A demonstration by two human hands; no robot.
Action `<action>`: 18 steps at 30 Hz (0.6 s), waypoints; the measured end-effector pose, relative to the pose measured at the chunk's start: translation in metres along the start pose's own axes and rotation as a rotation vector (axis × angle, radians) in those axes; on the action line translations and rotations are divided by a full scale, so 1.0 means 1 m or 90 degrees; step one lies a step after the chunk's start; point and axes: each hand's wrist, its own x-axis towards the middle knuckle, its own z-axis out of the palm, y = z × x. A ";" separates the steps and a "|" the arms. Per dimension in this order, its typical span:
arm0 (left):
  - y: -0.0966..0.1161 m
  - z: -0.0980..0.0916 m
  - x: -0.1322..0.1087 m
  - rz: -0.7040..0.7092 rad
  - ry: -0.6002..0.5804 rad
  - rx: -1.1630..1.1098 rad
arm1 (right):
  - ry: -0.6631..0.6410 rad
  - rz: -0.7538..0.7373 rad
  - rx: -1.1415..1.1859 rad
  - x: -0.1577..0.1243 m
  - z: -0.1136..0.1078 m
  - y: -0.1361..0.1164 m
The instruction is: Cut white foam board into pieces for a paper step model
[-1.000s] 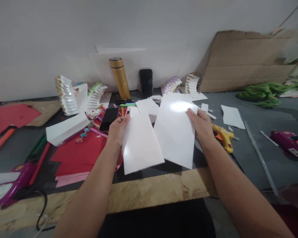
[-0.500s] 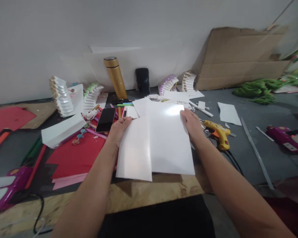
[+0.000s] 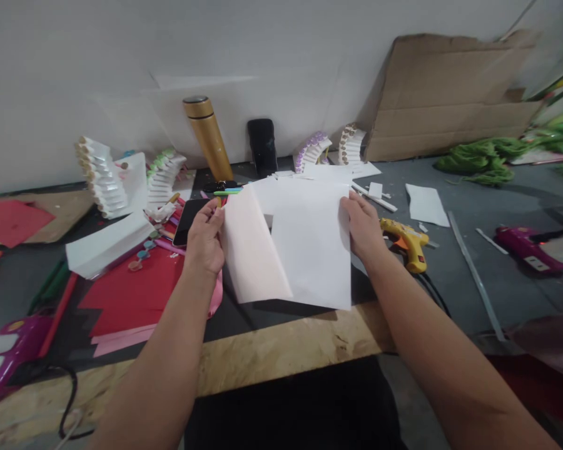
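My left hand (image 3: 205, 239) pinches the upper left edge of a narrow white sheet (image 3: 251, 253), which is tilted up on its edge. My right hand (image 3: 363, 226) grips the right edge of a wider white sheet (image 3: 312, 247). The two sheets overlap in the middle and hang just above the dark work surface, in front of a strip of chipboard (image 3: 281, 350). More white pieces lie flat behind them.
A phone (image 3: 190, 212), red paper (image 3: 141, 294) and markers lie left of my hands. A yellow glue gun (image 3: 406, 242) sits at right, purple glue guns at far right (image 3: 535, 247) and lower left (image 3: 4, 350). A gold flask (image 3: 207, 139), folded paper stairs (image 3: 104, 178) and cardboard (image 3: 450, 100) stand by the wall.
The two sheets were apart a second ago; both hands brought them together until they overlap, and the left sheet has tilted up onto its edge.
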 end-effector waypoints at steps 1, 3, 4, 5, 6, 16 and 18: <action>0.000 0.004 -0.003 0.041 0.004 0.007 | -0.026 -0.009 0.005 -0.001 0.003 0.002; 0.002 0.014 -0.013 0.097 -0.011 0.036 | -0.081 -0.038 0.009 -0.006 0.011 0.005; 0.004 0.019 -0.019 0.119 -0.025 0.056 | -0.102 -0.051 0.008 -0.009 0.015 0.004; 0.005 0.024 -0.025 0.138 -0.035 0.079 | -0.118 -0.057 0.007 -0.012 0.019 0.002; 0.007 0.027 -0.031 0.152 -0.047 0.100 | -0.137 -0.051 0.008 -0.016 0.022 0.000; 0.006 0.027 -0.030 0.187 0.010 0.119 | -0.221 0.117 0.034 -0.026 0.025 -0.008; 0.004 0.017 -0.018 0.174 0.074 0.058 | -0.148 0.126 0.027 -0.018 0.020 -0.003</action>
